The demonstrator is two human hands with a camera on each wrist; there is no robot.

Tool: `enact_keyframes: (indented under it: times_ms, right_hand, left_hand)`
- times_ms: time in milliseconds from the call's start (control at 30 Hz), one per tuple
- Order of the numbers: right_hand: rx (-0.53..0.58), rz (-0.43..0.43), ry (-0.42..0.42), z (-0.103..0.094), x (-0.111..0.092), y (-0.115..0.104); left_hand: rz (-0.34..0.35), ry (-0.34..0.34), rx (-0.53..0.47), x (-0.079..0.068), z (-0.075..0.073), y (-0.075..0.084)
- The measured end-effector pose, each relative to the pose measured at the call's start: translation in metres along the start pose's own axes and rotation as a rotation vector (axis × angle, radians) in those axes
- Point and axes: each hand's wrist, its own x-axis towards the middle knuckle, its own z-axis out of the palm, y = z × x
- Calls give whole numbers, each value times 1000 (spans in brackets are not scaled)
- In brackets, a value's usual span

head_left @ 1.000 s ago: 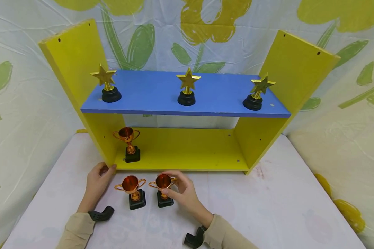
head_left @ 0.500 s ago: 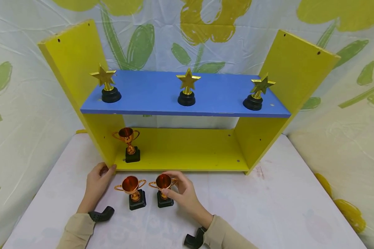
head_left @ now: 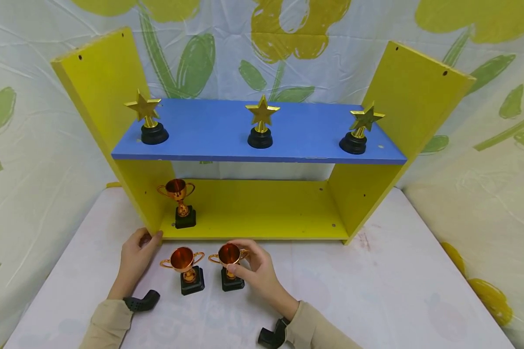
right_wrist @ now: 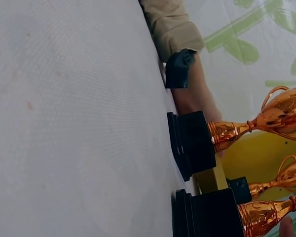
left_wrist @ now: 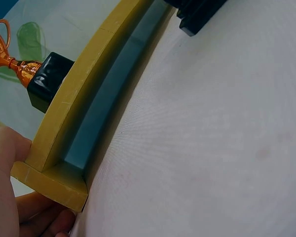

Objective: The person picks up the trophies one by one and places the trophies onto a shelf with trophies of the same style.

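My right hand (head_left: 259, 274) pinches a small copper-coloured trophy cup (head_left: 229, 254) between thumb and fingers; its black square base stands on the white table. Left of it is a matching trophy cup (head_left: 183, 259), upright and untouched. Both cups also show in the right wrist view, the held trophy cup (right_wrist: 266, 215) nearer the camera with fingertips at its right. My left hand (head_left: 135, 257) grips the lower front corner of the yellow and blue shelf unit (head_left: 262, 238). In the left wrist view the thumb (left_wrist: 10, 145) lies on one side of the yellow panel, with the other fingers curled behind it.
A third trophy cup (head_left: 184, 208) stands at the left end of the lower yellow shelf. On the blue shelf (head_left: 209, 128) are three gold star trophies, at left (head_left: 148, 118), middle (head_left: 261, 123) and right (head_left: 359, 131). A flower-print cloth (head_left: 227, 72) hangs behind.
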Motion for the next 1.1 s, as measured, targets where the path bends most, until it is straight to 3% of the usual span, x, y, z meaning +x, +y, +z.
enact_keyframes:
  times_ms: [500,733,1100]
  right_hand:
    - [-8,6,25,-2,1,-2]
    - [-17,51,64,-4,3,-4]
    - [-21,3,82,-10,6,-2]
  left_hand:
    - [1,-2,-2,1,0,-1]
    - [-1,-2,0,1,1,-2]
    - [1,-5,1,1,0,-2]
